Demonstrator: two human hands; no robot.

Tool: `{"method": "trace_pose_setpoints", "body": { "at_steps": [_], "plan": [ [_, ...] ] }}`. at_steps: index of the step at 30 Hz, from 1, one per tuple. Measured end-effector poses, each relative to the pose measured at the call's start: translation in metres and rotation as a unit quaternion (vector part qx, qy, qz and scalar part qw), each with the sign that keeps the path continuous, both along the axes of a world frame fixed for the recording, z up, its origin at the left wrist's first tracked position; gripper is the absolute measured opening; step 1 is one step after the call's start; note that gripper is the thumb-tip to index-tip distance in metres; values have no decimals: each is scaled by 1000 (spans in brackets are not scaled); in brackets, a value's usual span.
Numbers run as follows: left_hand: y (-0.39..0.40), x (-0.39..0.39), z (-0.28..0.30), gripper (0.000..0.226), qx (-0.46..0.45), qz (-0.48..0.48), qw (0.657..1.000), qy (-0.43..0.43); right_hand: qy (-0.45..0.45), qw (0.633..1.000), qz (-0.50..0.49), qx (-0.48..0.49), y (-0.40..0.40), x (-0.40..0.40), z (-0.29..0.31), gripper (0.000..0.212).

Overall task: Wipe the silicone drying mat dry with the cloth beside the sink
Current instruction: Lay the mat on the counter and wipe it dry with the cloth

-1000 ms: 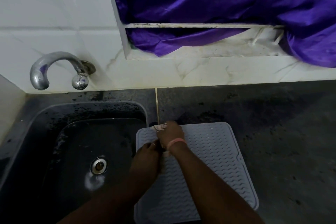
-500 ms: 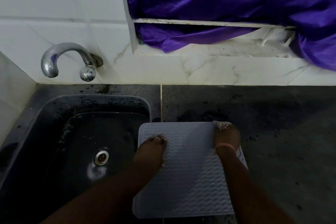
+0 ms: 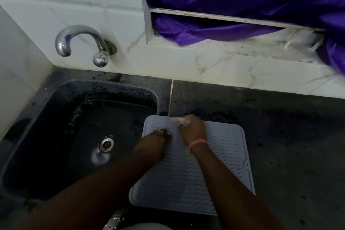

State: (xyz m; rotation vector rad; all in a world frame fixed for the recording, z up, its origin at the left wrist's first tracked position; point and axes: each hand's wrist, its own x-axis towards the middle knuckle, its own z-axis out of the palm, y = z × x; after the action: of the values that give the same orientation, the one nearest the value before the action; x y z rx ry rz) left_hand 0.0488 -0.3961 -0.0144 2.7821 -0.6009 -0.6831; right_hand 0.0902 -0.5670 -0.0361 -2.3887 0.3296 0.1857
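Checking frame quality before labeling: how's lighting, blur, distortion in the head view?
Head view: dim and underexposed over the sink and counter; tiled wall brighter. Right hand and cloth smeared by motion blur. Wide-angle bending curves the wall edges. Glare spot on the faucet.

Half a second ago the right hand (image 3: 193, 130) pressed the cloth (image 3: 180, 120) at the far right corner of the mat (image 3: 224, 155); it now grips the cloth at the far edge left of centre, close beside the left hand (image 3: 155, 143), much where it was a second ago. The cloth is blurred, so it seems bunched under the fingers. The mat lies turned slightly, its right edge slanting outward.
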Motion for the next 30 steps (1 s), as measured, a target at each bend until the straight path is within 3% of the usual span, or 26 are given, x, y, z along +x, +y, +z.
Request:
{"method": "trace_pose_setpoints", "body": {
  "at_steps": [3,7,13,16,19,24,26,30],
  "plan": [
    [2,0,-6,88,34,-25,998,40,-24,996,-55,-58,-61,3,4,31],
    [2,5,-11,92,41,-33,997,56,-10,968,-237,-81,-127,-13,-6,23],
    [4,5,-24,91,25,-21,999,40,-9,937,-348,-43,-81,-16,-9,27],
    [2,4,-22,87,10,-6,999,39,12,944,-322,-65,-18,-12,2,25],
    [1,2,-21,84,-8,7,1000,23,33,975,-212,-65,37,-15,9,29],
    [3,3,-17,78,-18,6,1000,24,38,993,-99,-48,37,-11,-2,20],
    [4,5,-21,79,-8,0,1000,20,17,990,-116,-80,2,-12,-7,17],
    [8,2,-31,88,1,-12,1000,29,4,962,-238,-133,-84,-33,-2,27]
  ]
}}
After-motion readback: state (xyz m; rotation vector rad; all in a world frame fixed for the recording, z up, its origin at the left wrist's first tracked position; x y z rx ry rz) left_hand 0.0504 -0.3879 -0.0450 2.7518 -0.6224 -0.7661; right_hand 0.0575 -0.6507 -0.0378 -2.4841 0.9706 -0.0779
